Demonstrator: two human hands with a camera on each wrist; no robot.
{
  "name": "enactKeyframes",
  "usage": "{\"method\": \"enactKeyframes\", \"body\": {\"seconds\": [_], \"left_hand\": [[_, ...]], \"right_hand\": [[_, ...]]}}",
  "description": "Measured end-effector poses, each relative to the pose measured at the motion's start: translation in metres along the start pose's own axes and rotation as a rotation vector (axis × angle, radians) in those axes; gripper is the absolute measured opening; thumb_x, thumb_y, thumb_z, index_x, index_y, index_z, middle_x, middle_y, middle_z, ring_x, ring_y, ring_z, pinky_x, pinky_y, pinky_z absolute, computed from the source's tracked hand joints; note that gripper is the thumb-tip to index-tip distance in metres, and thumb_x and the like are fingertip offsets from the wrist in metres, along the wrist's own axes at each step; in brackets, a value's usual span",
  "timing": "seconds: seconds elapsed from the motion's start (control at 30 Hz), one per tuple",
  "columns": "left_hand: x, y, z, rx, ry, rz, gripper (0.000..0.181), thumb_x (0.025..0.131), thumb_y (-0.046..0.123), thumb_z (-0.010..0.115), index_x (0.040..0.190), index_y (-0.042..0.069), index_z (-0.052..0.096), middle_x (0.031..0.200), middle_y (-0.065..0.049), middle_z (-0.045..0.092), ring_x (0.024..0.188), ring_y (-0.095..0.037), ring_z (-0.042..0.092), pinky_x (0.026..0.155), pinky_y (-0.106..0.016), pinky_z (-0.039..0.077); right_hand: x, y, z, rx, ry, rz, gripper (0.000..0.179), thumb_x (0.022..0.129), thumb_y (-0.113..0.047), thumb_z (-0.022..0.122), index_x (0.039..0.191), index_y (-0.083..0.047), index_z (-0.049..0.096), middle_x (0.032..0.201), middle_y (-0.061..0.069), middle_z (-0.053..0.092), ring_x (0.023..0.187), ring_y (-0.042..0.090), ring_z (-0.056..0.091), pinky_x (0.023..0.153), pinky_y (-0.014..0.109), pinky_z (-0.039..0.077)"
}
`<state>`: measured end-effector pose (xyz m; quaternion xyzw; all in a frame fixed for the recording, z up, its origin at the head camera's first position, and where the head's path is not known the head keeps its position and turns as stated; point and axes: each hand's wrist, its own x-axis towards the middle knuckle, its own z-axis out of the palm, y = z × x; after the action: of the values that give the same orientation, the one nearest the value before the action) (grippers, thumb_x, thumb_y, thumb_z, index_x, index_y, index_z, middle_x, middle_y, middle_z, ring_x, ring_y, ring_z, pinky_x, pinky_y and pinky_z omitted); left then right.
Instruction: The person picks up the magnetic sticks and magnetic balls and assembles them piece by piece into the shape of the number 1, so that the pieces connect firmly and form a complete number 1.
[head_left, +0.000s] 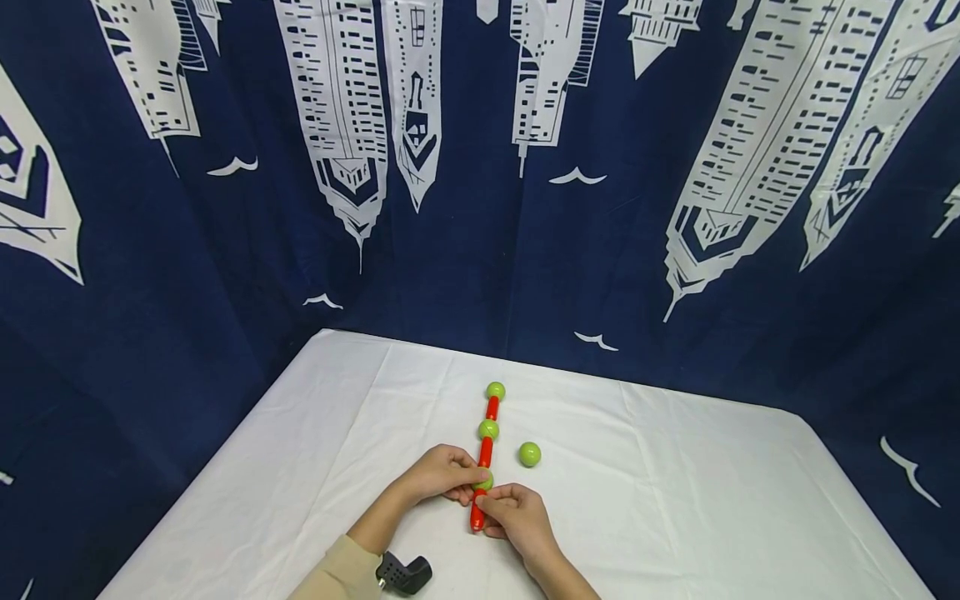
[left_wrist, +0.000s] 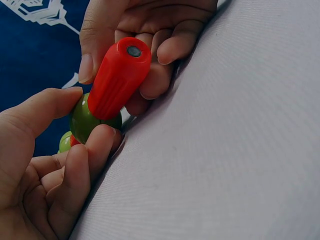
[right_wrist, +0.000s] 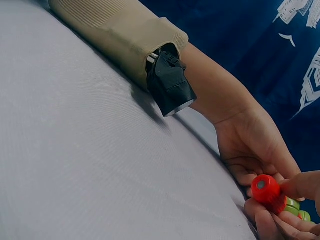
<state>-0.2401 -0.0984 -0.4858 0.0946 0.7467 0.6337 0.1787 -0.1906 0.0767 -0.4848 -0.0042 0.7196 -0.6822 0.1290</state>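
Observation:
A straight chain of green balls and red rods lies on the white table. Its nearest green ball is pinched between the thumb and fingers of my left hand. My right hand grips the nearest red rod, whose inner end meets that ball. A grey round disc shows in the free end of this rod in the left wrist view. Farther along come another red rod, a middle green ball, a third rod and the far ball.
Right of the chain sits a loose green ball. White cloth covers the table. Behind it hangs a dark blue curtain printed with white buildings and birds. A black wrist camera is strapped at the left sleeve.

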Motion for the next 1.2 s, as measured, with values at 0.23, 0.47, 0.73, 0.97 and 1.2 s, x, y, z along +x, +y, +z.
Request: {"method": "enactKeyframes", "body": {"seconds": [0.23, 0.47, 0.73, 0.97, 1.2], "left_hand": [[0.002, 0.001, 0.001, 0.002, -0.005, 0.002, 0.024, 0.087, 0.023, 0.074, 0.086, -0.001, 0.067, 0.06, -0.003, 0.062, 0.051, -0.008, 0.059, 0.049, -0.017, 0.05], [-0.001, 0.003, -0.005, 0.013, -0.034, -0.045, 0.028, 0.087, 0.026, 0.075, 0.086, -0.001, 0.066, 0.062, -0.005, 0.065, 0.052, -0.008, 0.061, 0.05, -0.016, 0.05], [-0.011, 0.006, -0.018, 0.085, -0.209, -0.126, 0.033, 0.091, 0.028, 0.07, 0.071, 0.002, 0.067, 0.058, -0.004, 0.064, 0.049, -0.008, 0.061, 0.044, -0.013, 0.046], [-0.017, 0.013, -0.015, 0.111, -0.402, -0.147, 0.025, 0.09, 0.019, 0.07, 0.079, -0.003, 0.073, 0.062, -0.004, 0.066, 0.053, -0.008, 0.063, 0.046, -0.013, 0.047], [-0.019, 0.013, -0.007, 0.101, -0.393, -0.149, 0.022, 0.09, 0.013, 0.071, 0.078, -0.005, 0.073, 0.058, -0.004, 0.064, 0.051, -0.009, 0.062, 0.045, -0.013, 0.046]], "right_hand": [[0.0, -0.001, -0.002, 0.004, 0.004, 0.007, 0.021, 0.086, -0.01, 0.07, 0.097, 0.006, 0.06, 0.07, 0.001, 0.066, 0.061, 0.008, 0.062, 0.056, 0.021, 0.055], [0.0, 0.001, -0.001, 0.02, 0.0, 0.012, 0.021, 0.087, -0.01, 0.07, 0.098, 0.005, 0.06, 0.071, 0.001, 0.067, 0.06, 0.007, 0.062, 0.056, 0.02, 0.054], [-0.001, 0.0, -0.001, 0.024, -0.005, -0.001, 0.022, 0.087, -0.01, 0.07, 0.098, 0.006, 0.06, 0.072, 0.002, 0.067, 0.062, 0.007, 0.062, 0.057, 0.02, 0.055], [-0.002, 0.0, -0.002, 0.031, -0.009, -0.008, 0.021, 0.086, -0.009, 0.069, 0.098, 0.006, 0.06, 0.075, 0.003, 0.069, 0.064, 0.008, 0.064, 0.058, 0.02, 0.055], [-0.003, 0.0, 0.0, 0.041, -0.013, -0.014, 0.021, 0.086, -0.009, 0.069, 0.098, 0.006, 0.06, 0.074, 0.003, 0.069, 0.063, 0.008, 0.064, 0.058, 0.019, 0.055]]}}
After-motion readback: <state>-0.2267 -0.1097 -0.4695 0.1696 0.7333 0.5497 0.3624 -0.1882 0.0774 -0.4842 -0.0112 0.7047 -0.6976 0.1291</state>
